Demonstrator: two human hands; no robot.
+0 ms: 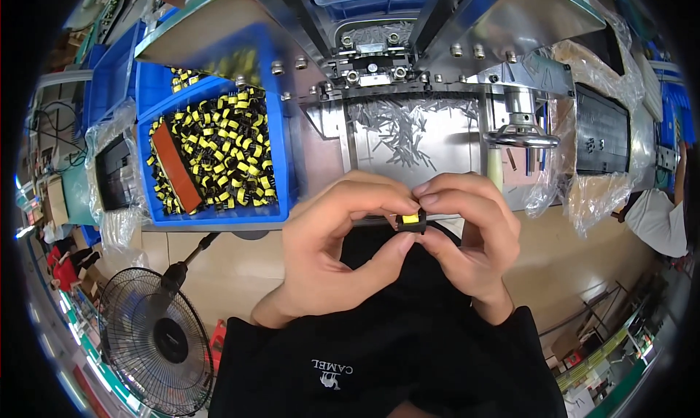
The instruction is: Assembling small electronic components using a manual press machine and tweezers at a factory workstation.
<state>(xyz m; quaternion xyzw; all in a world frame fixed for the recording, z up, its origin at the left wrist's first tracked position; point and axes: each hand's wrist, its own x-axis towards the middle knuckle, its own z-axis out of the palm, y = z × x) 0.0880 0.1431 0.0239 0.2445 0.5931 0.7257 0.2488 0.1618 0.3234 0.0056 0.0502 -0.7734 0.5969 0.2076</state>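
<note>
Between my two hands I hold a small coil bobbin (411,222), black with a band of yellow tape round its middle. The thumb and fingertips of my left hand (340,247) pinch it from the left. My right hand (472,232) grips it from the other side, its fingertips meeting those of the left at the top. Just beyond my hands lies a metal tray (452,150) strewn with thin grey metal strips (401,134). At the left a blue bin (285,163) is heaped with more yellow-and-black bobbins (226,141).
A reddish-brown block (175,169) rests on the bobbins in the bin. Ahead stands a metal machine (372,67) with a handwheel (521,137) at its right. Black trays (601,130) wrapped in clear plastic lie right. A fan (157,338) stands low left; another person (660,217) is far right.
</note>
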